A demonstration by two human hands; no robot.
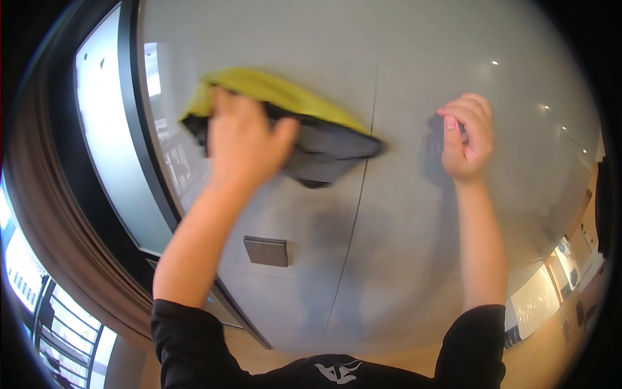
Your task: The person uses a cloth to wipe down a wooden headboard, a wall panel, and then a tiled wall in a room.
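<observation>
My left hand [245,138] presses a yellow and grey cloth [291,95] with dark edging against a glossy grey wall panel [311,44]. The cloth is partly folded, and its grey side shows to the right of my thumb. Both the hand and the cloth are blurred. Farther right, my right hand [469,138] is raised close to the panel, its fingers curled together and nothing seen in them. Its shadow falls on the panel just to the left. Whether its fingertips touch the surface is hard to tell.
Below the cloth, a dark square wall switch [266,251] juts from the panel. A thin vertical seam [357,209] runs down it. To the left stand a black-framed door with a pale pane [104,121] and a brown curtain [73,233]. Window bars [73,321] show at lower left.
</observation>
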